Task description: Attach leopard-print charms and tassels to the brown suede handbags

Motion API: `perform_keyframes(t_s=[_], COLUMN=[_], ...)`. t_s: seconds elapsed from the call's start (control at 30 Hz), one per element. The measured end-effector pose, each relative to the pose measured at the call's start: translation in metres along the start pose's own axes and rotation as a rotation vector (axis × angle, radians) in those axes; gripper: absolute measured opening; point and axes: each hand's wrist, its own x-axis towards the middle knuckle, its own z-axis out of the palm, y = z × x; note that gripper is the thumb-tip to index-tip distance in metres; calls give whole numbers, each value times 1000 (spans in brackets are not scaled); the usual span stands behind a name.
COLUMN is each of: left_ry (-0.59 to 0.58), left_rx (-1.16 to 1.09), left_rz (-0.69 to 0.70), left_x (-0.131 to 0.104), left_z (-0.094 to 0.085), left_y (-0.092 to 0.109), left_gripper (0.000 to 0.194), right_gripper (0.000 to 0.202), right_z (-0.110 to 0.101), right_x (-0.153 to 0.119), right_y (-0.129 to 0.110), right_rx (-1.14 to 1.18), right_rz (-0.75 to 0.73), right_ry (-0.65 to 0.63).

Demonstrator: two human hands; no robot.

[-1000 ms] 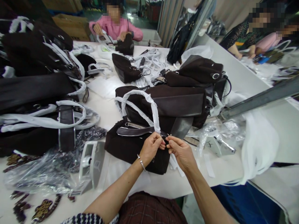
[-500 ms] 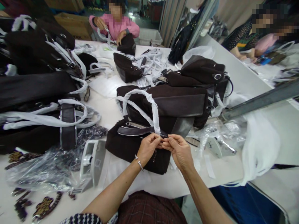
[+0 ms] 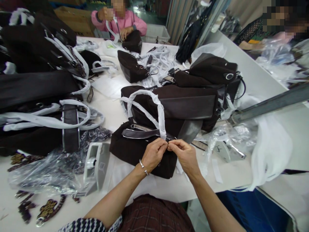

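A dark brown handbag [image 3: 130, 149] lies on the table right in front of me. Its handle [image 3: 161, 112] is wrapped in white paper and arches up behind my fingers. A dark leather strap with a zip-like edge [image 3: 141, 133] lies across the bag's top. My left hand [image 3: 154, 153] is closed in a pinch at the base of the wrapped handle. Against it, with thumb and fingers also pinched, is my right hand [image 3: 184, 156]. Whatever small part sits between the fingertips is hidden.
More brown bags [image 3: 183, 103] lie behind mine, and a pile of bags [image 3: 36, 87] fills the left. A grey tape dispenser [image 3: 96, 167] stands beside clear plastic bags [image 3: 45, 177]. Flower-shaped charms [image 3: 48, 209] lie front left. White strips [image 3: 271, 151] hang at right. A co-worker [image 3: 130, 24] sits opposite.
My right hand has shifted slightly left, and its fingertips now meet those of my left hand. The co-worker opposite has raised one hand with a white strip.
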Motion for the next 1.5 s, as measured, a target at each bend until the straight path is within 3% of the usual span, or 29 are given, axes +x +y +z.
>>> perform_keyframes(t_s=[0.43,0.67,0.83,1.0,1.2,1.33,1.5], left_ry=[19,17,24,46,26,52,79], left_rx=[9,9,12,13,55,42,26], left_rz=[15,17,23,-2,27,24,-11], left_x=[1,3,1,-3,-5,-2,-1], left_z=[3,5,5,5,3,4,10], left_y=[-2,-1,-1,-2,-6,0,1], left_gripper=[24,26,26,26,28,29,30], right_gripper=[16,25,24,15,26,23,16], right_z=[2,-2,0,2,-5,0,12], right_x=[1,5,3,-1,3,1,-7], right_y=[6,23,21,9,2,7,14], right_rx=[37,305,158,-75,-53,-73,-210], right_rz=[34,157,96,-88,59,26,-174], right_ry=[4,33,15,24,-114,-23,120])
